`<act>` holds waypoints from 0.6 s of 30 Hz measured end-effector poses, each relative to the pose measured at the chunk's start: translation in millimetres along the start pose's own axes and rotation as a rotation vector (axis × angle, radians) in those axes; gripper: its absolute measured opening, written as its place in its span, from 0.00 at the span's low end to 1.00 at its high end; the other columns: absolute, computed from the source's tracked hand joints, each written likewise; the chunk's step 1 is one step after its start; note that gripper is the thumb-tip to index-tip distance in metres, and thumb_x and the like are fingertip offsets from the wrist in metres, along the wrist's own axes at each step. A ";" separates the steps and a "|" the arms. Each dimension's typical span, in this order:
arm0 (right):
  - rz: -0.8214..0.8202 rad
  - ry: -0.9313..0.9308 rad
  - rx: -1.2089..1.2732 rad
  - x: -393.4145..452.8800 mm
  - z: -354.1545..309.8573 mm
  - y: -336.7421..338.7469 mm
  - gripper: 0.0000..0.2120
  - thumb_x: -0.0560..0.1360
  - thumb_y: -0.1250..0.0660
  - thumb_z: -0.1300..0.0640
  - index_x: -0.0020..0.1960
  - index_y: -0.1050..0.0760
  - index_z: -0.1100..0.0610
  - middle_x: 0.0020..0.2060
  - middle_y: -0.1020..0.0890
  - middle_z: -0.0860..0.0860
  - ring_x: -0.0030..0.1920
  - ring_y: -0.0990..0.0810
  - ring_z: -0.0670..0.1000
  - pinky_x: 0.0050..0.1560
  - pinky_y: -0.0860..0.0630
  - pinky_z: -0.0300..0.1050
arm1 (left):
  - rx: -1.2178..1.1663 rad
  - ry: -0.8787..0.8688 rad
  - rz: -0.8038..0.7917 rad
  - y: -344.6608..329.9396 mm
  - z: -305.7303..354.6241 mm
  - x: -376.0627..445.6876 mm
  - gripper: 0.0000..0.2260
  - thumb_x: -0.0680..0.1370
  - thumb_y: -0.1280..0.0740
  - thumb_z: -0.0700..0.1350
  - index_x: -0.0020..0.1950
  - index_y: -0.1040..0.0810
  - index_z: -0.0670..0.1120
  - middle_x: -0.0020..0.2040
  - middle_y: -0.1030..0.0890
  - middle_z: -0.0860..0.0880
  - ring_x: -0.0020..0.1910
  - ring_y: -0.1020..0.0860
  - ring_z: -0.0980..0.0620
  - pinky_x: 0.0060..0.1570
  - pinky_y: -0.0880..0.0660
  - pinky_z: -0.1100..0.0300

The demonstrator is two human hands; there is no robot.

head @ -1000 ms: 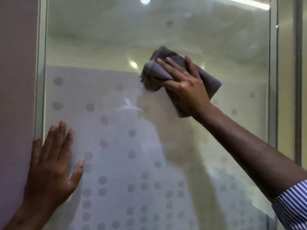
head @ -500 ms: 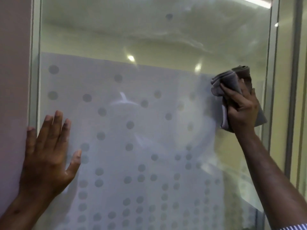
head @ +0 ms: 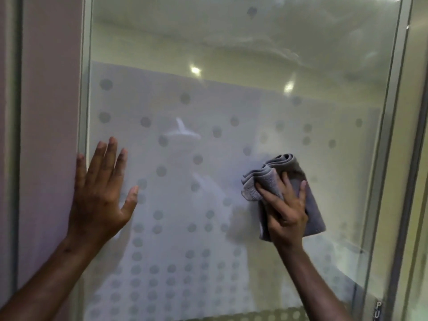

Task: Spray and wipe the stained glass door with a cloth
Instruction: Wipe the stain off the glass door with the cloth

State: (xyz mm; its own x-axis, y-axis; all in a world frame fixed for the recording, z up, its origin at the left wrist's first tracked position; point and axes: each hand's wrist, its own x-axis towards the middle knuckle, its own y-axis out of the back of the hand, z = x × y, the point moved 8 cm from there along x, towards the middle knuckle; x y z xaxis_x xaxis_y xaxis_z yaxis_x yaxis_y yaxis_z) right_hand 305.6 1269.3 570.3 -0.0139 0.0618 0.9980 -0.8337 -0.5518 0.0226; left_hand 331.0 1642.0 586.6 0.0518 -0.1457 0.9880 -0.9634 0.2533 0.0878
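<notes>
1. glass door (head: 231, 54) fills most of the view, upright, framed by a pale metal frame (head: 391, 112) on both sides.
2. lower part of the glass carries a frosted film (head: 176, 158) with grey dots; dots are sparse near the top of the film and dense toward 6 o'clock.
3. upper glass is clear, with hazy smears and ceiling light reflections.
4. grey cloth (head: 289, 172) is bunched and folded, pressed on the glass at about 4 o'clock from the view centre, well inside the right frame.
5. right hand (head: 286, 212) lies over the cloth, fingers (head: 268, 193) spread and curled into the folds, gripping it against the glass; loose folds stick out at 12 o'clock of the hand, a flat flap hangs at 4 o'clock.
6. right forearm runs down toward 5 o'clock and out of the bottom edge.
7. left hand (head: 99, 193) is flat and open at 9 o'clock, fingers splayed pointing to 12, holding nothing.
8. left palm straddles the left frame edge: little finger on the frame side, thumb out on the frosted film.
9. pinkish wall panel (head: 48, 112) sits at 9 o'clock of the left frame.
10. the two hands are well apart, cloth at about the same height as the left hand.
11. small label (head: 378, 309) with letters at 5 o'clock on the right frame, only partly readable.
12. no spray bottle shows.
</notes>
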 end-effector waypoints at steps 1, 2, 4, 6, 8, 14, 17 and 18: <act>0.001 -0.019 0.026 -4.8 -8.6 -5.0 0.21 0.75 0.37 0.63 0.64 0.20 0.49 0.72 0.24 0.59 0.75 0.28 0.60 0.79 0.50 0.74 | -0.008 -0.004 0.001 0.8 0.3 0.0 0.32 0.80 0.41 0.53 0.81 0.41 0.39 0.82 0.43 0.39 0.83 0.46 0.42 0.79 0.48 0.35; 0.003 -0.035 0.045 -8.3 -17.0 -10.1 0.22 0.74 0.37 0.64 0.65 0.20 0.49 0.72 0.24 0.58 0.76 0.28 0.59 0.79 0.51 0.73 | -0.018 -0.009 0.004 1.9 0.4 0.1 0.32 0.80 0.40 0.53 0.80 0.40 0.39 0.82 0.43 0.39 0.82 0.45 0.42 0.79 0.47 0.35; 0.008 -0.053 0.073 -11.4 -34.4 -19.9 0.24 0.74 0.35 0.66 0.65 0.20 0.48 0.72 0.24 0.56 0.76 0.29 0.58 0.80 0.52 0.72 | -0.042 -0.019 0.013 4.8 0.8 -0.1 0.31 0.79 0.38 0.51 0.79 0.37 0.39 0.82 0.41 0.39 0.82 0.44 0.41 0.78 0.46 0.34; 0.010 -0.069 0.077 -10.6 -51.3 -29.9 0.23 0.75 0.36 0.64 0.66 0.21 0.46 0.73 0.25 0.54 0.77 0.30 0.57 0.80 0.52 0.71 | -0.071 -0.025 0.016 7.2 0.6 -0.3 0.30 0.79 0.37 0.50 0.78 0.35 0.40 0.81 0.40 0.39 0.82 0.43 0.40 0.78 0.45 0.34; 0.040 -0.108 0.060 -4.8 -64.5 -38.3 0.25 0.75 0.38 0.63 0.68 0.22 0.44 0.75 0.26 0.53 0.78 0.31 0.56 0.80 0.52 0.70 | -0.090 -0.023 0.016 8.9 -0.1 0.0 0.29 0.78 0.36 0.48 0.78 0.34 0.40 0.81 0.39 0.39 0.81 0.42 0.40 0.77 0.44 0.33; 0.124 -0.223 -0.014 68.3 -98.0 -65.7 0.25 0.76 0.34 0.61 0.70 0.22 0.43 0.79 0.31 0.50 0.81 0.38 0.54 0.80 0.53 0.70 | -0.079 -0.022 0.004 8.8 -0.3 0.9 0.30 0.76 0.33 0.46 0.78 0.34 0.41 0.81 0.39 0.40 0.82 0.43 0.41 0.76 0.43 0.33; 0.037 -0.105 -0.077 110.3 -125.8 -85.3 0.23 0.76 0.39 0.56 0.69 0.22 0.43 0.80 0.33 0.50 0.81 0.39 0.56 0.78 0.53 0.73 | -0.018 -0.033 -0.011 5.8 2.0 0.0 0.31 0.77 0.34 0.47 0.79 0.35 0.41 0.81 0.40 0.40 0.82 0.44 0.40 0.77 0.44 0.33; 0.002 -0.046 -0.097 120.3 -136.6 -92.1 0.22 0.77 0.39 0.56 0.69 0.22 0.43 0.80 0.33 0.50 0.81 0.39 0.57 0.78 0.53 0.73 | -0.001 -0.036 -0.016 4.8 2.6 -0.5 0.31 0.77 0.35 0.47 0.79 0.36 0.41 0.82 0.41 0.39 0.82 0.44 0.40 0.77 0.44 0.33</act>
State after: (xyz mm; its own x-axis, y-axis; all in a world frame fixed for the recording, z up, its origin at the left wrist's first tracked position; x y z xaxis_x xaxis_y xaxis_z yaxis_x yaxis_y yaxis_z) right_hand 305.3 1441.1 680.2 0.0077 0.0217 0.9997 -0.8833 -0.4685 0.0170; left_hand 325.7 1640.8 586.2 0.0575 -0.1836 0.9813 -0.9623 0.2515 0.1035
